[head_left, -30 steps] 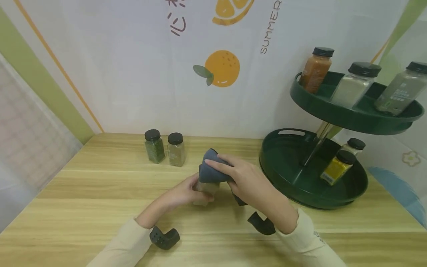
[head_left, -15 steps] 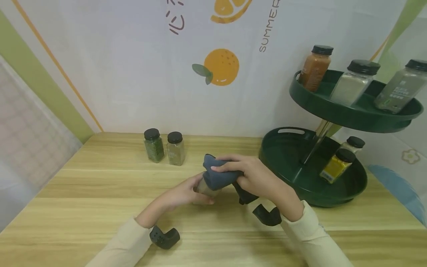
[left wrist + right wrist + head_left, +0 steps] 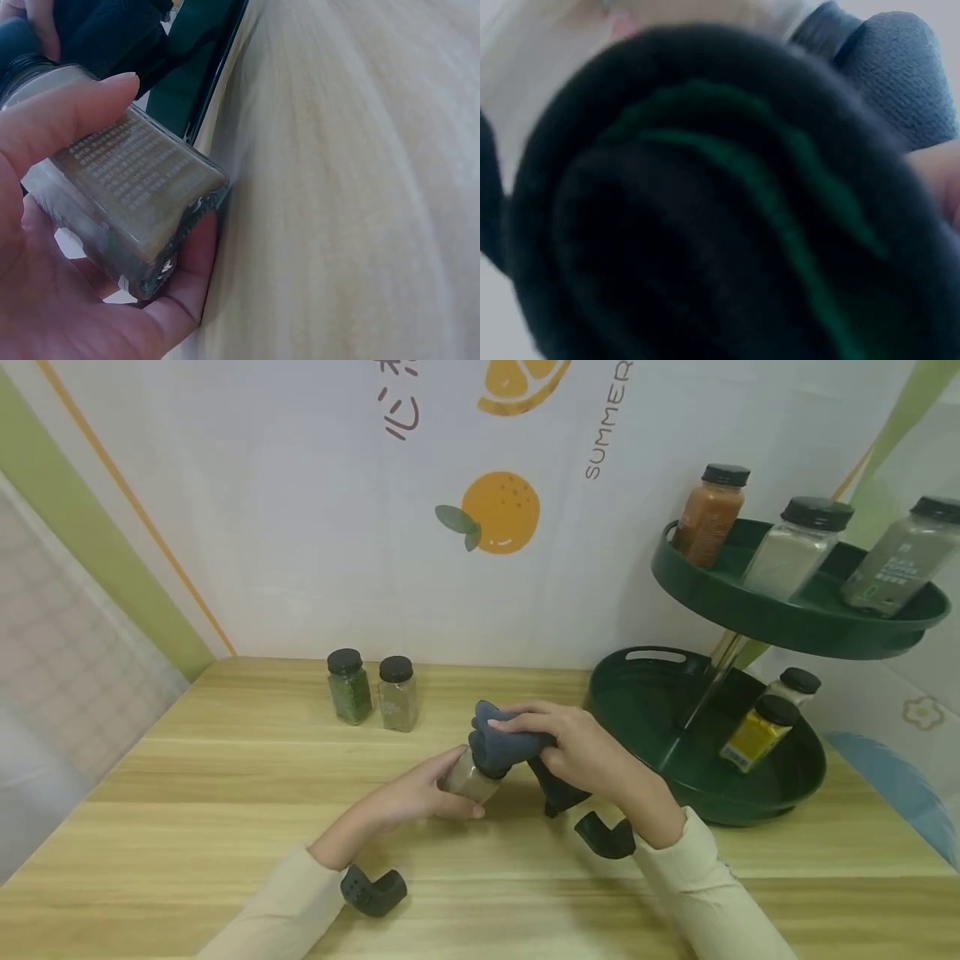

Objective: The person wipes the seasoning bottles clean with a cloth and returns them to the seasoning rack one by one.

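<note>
My left hand [image 3: 416, 795] grips a clear square spice jar [image 3: 131, 187] of brownish powder, its thumb across the printed side. The jar leans to the right, its base low over the wooden table. My right hand [image 3: 581, 743] holds a folded dark blue cloth [image 3: 510, 745] over the jar's black lid, hiding most of the lid. A loose end of the cloth hangs below the right hand. In the right wrist view the cloth's folds, with a green edge, fill most of the picture, and the blue cloth bulges by the lid at the upper right.
Two black-capped jars, one with green herbs [image 3: 350, 689] and one with tan powder [image 3: 398, 695], stand behind my left hand. A two-tier dark green rack [image 3: 705, 802] at right bears several spice jars. A printed curtain [image 3: 337, 552] hangs along the table's back edge.
My right hand and the cloth have shifted right, and the cloth has bunched and turned over the lid. The jar now tilts further right, showing more of its body.
</note>
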Motion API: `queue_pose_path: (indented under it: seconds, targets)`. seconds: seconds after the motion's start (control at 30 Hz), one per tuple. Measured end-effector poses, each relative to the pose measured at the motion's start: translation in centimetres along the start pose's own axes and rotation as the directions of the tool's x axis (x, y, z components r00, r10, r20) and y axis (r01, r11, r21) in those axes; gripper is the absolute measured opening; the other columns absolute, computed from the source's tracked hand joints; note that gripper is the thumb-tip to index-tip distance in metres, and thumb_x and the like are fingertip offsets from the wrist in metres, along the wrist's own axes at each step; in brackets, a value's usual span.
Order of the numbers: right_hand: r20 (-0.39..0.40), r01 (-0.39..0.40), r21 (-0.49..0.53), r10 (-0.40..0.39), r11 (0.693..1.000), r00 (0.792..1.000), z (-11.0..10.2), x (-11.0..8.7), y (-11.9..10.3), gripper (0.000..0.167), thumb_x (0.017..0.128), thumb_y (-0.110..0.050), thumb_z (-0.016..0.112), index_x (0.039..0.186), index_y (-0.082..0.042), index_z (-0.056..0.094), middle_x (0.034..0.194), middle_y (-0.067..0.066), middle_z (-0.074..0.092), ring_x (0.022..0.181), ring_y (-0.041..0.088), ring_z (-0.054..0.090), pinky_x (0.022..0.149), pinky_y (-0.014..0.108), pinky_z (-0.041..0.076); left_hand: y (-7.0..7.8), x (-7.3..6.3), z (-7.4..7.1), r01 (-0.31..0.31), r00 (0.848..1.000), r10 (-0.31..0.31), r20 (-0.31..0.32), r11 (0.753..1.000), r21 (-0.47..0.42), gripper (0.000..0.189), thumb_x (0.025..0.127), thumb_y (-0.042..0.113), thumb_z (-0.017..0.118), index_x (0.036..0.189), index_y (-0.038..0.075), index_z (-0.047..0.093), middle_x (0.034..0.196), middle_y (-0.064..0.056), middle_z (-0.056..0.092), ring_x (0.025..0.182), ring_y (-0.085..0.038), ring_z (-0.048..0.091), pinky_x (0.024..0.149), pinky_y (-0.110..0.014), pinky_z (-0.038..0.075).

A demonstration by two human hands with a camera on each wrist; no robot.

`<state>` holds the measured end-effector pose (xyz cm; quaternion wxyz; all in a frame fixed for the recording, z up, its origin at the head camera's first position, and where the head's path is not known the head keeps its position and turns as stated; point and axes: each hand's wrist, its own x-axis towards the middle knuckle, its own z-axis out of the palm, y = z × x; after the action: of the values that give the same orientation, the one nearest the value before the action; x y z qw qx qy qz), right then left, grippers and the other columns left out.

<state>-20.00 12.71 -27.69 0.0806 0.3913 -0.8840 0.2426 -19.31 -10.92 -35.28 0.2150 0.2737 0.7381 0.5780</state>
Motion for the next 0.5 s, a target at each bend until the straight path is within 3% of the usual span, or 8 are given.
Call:
queue_pose_path:
  seconds: [0.13,0.33,0.4,0.5]
  targets:
    - [0.033,-0.083,-0.125,0.088,0.989,0.996,-0.1,-0.3,1.0,0.061,0.074,0.015,0.054,0.121,-0.022,0.064,0.126,0.005,0.058,0.113,0.028,0.058,0.085,0.041,0.051,0.0,-0.1,0.0,0.031,0.999,-0.031,-0.026,0.999,0.014,0.055,0.081,0.015,0.069,0.129,0.012,0.044,0.109,-0.008,0.058,0.098,-0.02,0.055,0.087,-0.034,0.044]
    - [0.03,-0.135,-0.35,0.155,0.927,0.987,-0.2,-0.6,2.2,0.058,0.076,0.01,0.058,0.122,-0.025,0.063,0.123,0.007,0.06,0.102,0.029,0.062,0.076,0.043,0.053,-0.4,-0.2,0.0,0.017,0.999,-0.016,-0.036,1.0,0.01,0.05,0.08,0.013,0.07,0.124,0.011,0.047,0.108,-0.008,0.058,0.099,-0.02,0.055,0.089,-0.035,0.043]
    - [-0.024,-0.148,-0.345,0.149,0.927,0.989,-0.5,-0.6,1.9,0.059,0.078,0.008,0.059,0.127,-0.025,0.058,0.123,0.008,0.06,0.103,0.029,0.062,0.079,0.044,0.053,-0.4,-0.2,0.0,0.012,0.999,-0.012,-0.035,1.0,0.006,0.048,0.08,0.012,0.07,0.123,0.01,0.047,0.107,-0.008,0.058,0.098,-0.02,0.055,0.088,-0.035,0.043]
    - [-0.088,-0.121,-0.271,0.1,0.955,0.991,-1.0,-0.6,0.7,0.062,0.08,0.006,0.062,0.133,-0.024,0.051,0.125,0.008,0.059,0.106,0.027,0.062,0.086,0.044,0.051,-0.2,-0.1,0.0,0.013,0.999,-0.013,-0.031,1.0,0.005,0.05,0.08,0.013,0.07,0.124,0.011,0.047,0.106,-0.007,0.058,0.097,-0.02,0.055,0.087,-0.035,0.044]
